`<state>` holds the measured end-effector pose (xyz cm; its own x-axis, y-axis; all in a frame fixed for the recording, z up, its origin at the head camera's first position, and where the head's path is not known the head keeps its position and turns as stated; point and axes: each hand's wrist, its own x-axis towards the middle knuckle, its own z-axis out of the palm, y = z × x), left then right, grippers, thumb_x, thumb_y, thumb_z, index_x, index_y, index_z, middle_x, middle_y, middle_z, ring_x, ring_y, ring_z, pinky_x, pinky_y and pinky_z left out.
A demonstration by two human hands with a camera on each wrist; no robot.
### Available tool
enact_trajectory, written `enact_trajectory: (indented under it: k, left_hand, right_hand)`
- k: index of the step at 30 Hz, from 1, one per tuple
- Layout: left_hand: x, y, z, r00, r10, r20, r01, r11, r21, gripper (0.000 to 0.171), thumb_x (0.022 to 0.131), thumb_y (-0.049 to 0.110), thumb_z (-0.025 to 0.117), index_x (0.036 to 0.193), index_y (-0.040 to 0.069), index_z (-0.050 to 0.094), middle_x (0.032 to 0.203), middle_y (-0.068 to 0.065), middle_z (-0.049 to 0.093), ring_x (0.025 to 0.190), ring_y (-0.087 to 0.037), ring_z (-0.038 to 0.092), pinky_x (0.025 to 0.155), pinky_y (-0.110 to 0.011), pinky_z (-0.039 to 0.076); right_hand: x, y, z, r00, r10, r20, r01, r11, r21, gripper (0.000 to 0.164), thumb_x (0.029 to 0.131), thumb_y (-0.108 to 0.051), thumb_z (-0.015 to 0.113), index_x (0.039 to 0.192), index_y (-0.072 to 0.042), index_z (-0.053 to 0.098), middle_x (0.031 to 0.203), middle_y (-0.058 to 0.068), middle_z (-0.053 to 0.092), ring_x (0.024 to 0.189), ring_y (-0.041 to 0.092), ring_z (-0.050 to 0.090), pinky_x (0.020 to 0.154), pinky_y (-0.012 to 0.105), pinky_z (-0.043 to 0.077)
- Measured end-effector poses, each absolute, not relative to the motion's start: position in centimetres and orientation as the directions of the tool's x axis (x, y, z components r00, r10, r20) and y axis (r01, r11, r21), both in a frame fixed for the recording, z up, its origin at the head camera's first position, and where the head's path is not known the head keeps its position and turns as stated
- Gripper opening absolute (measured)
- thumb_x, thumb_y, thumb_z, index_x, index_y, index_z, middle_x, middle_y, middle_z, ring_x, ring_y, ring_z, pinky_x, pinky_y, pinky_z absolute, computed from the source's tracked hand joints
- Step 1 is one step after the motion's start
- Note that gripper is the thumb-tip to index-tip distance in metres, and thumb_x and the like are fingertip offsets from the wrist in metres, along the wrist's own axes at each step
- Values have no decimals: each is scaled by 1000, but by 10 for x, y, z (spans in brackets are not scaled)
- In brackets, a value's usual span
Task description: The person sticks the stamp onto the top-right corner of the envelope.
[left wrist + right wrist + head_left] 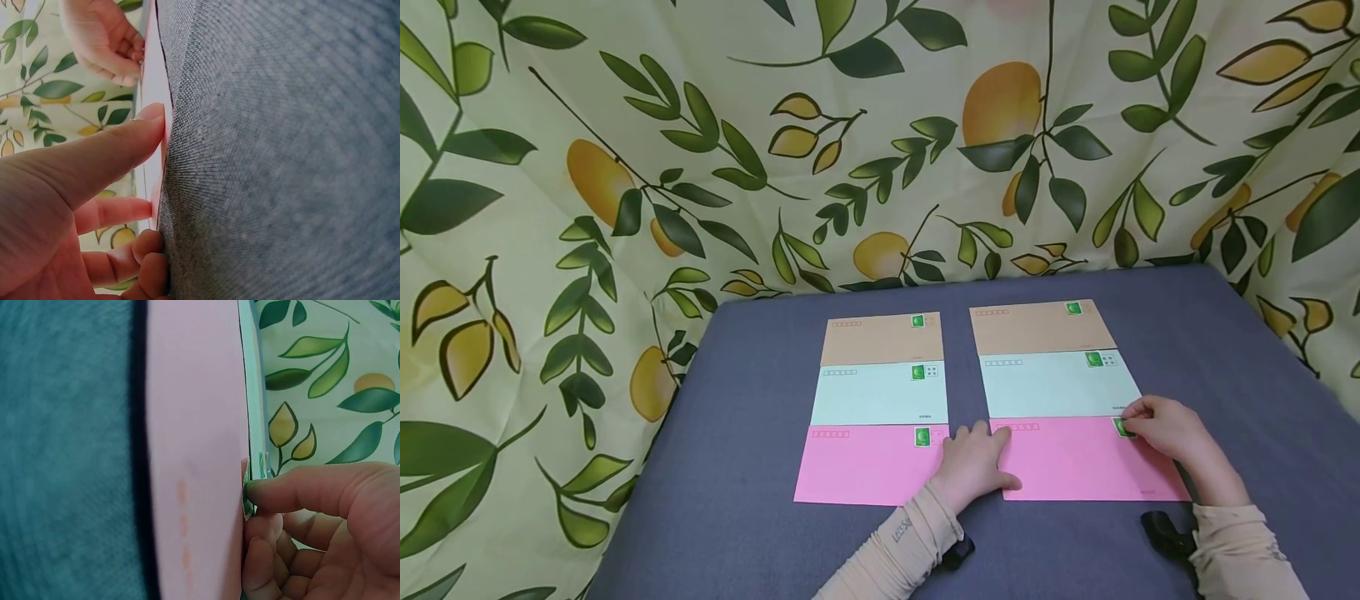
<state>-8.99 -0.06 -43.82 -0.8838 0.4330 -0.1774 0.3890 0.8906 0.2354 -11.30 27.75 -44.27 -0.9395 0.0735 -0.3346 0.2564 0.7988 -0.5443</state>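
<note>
My right hand (1176, 437) pinches a small green postage stamp (1122, 428) between thumb and fingers at the upper right corner of the right-hand pink envelope (1075, 467). In the right wrist view the stamp (246, 494) stands at a slant against the envelope's edge, partly covered by the thumb. With fingers spread, my left hand (973, 467) rests at that envelope's left edge, its thumb on the near left corner. The left wrist view shows the left thumb (140, 134) touching the envelope's edge. To the left, another pink envelope (857, 467) bears its own green stamp (922, 437).
Behind each pink envelope lie a pale blue one (865, 400) and a tan one (880, 342), all with green stamps at their upper right. They lie in two columns on a blue-grey cloth-covered table (737, 467). A leaf-patterned curtain (700, 208) hangs behind.
</note>
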Motion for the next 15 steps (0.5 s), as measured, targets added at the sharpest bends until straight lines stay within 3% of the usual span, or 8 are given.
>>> enact_trajectory:
  k: [15]
  left_hand:
    - [-90, -1, -438, -882, 435, -181, 394, 891, 225, 63, 70, 49, 76, 127, 29, 56, 96, 0, 58, 73, -13, 46, 58, -27, 35]
  right_hand:
    - [-111, 274, -440, -936, 45, -350, 236, 819, -523, 34, 85, -24, 59, 99, 6, 57, 82, 15, 55, 77, 24, 47, 58, 28, 37]
